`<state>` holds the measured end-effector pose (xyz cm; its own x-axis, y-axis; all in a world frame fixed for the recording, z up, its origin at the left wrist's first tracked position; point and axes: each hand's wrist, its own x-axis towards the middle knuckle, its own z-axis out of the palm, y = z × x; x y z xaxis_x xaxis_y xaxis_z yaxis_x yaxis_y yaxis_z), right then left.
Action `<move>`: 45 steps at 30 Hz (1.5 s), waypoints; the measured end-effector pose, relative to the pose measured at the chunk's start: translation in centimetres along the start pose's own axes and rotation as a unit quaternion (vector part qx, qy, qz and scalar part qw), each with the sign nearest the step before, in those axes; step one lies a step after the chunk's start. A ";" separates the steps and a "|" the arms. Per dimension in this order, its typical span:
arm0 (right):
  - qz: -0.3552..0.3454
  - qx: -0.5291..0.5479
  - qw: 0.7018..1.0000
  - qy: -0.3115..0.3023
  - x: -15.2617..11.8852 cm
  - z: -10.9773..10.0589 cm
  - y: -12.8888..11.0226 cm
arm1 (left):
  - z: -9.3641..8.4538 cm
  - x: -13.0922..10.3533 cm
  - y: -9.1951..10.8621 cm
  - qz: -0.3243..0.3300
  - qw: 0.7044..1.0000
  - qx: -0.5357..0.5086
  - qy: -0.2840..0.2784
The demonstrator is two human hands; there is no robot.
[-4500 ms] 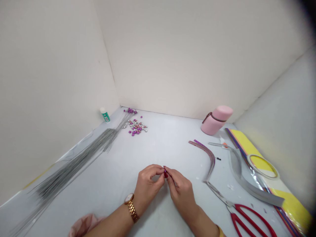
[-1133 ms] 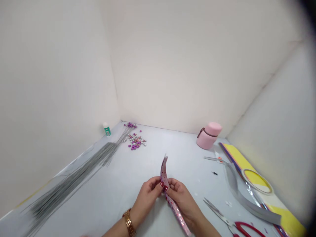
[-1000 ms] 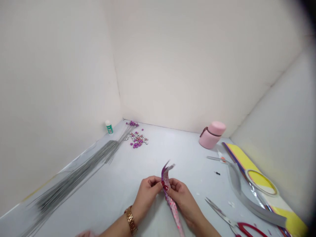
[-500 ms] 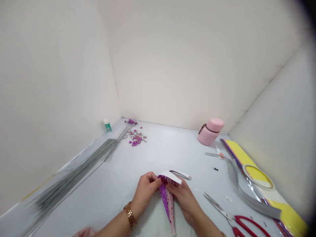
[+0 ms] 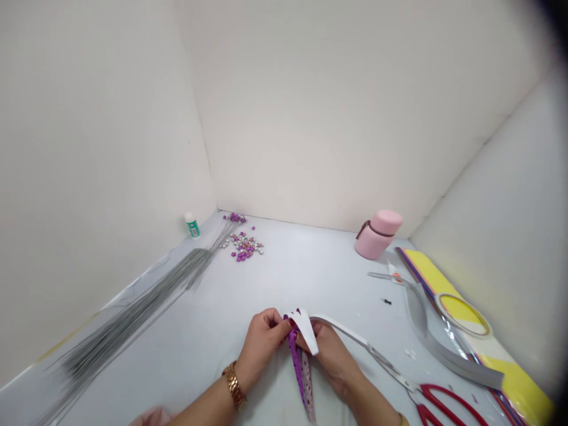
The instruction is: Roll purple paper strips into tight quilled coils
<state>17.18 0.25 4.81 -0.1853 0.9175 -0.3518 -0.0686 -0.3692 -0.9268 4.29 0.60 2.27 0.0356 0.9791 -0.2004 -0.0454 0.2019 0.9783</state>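
Between my two hands is a bundle of narrow paper strips (image 5: 298,370), purple and spotted pink with white undersides, hanging down toward me. My left hand (image 5: 266,334) pinches its upper left side between thumb and fingers. On the other side, my right hand (image 5: 326,349) has its fingers closed on the strips, partly behind a white strip end (image 5: 305,332) that folds over the front. Another pale strip (image 5: 339,325) runs out to the right, its end by the tips of the red-handled scissors (image 5: 412,387).
Thin grey wires (image 5: 146,313) lie at left, near a glue stick (image 5: 192,225). Small purple and white folded stars (image 5: 246,247) sit behind. At right are a pink flask (image 5: 378,235), grey strips (image 5: 444,355), a tape roll (image 5: 464,315) and coloured paper (image 5: 426,266).
The white strip end over my hands has swung downward and now points toward me. The pale strip behind it reaches farther right, to the scissors. My hands have barely moved.
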 end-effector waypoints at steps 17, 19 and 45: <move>-0.055 0.151 0.986 0.036 0.9 -1.2 1.1 | -0.2 -0.2 0.5 0.016 0.999 -0.044 0.025; -0.072 0.177 0.978 0.083 1.4 -2.0 1.0 | -0.6 0.0 0.7 0.019 0.997 -0.053 0.059; -0.166 -0.156 0.950 0.212 1.3 -6.1 -0.5 | -1.3 0.7 0.1 -0.013 0.968 -0.236 0.081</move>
<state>22.98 2.54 3.97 0.2124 0.9772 0.0080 0.2528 -0.0471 -0.9664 3.03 1.29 2.15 -0.1120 0.9573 -0.2665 -0.4993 0.1777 0.8480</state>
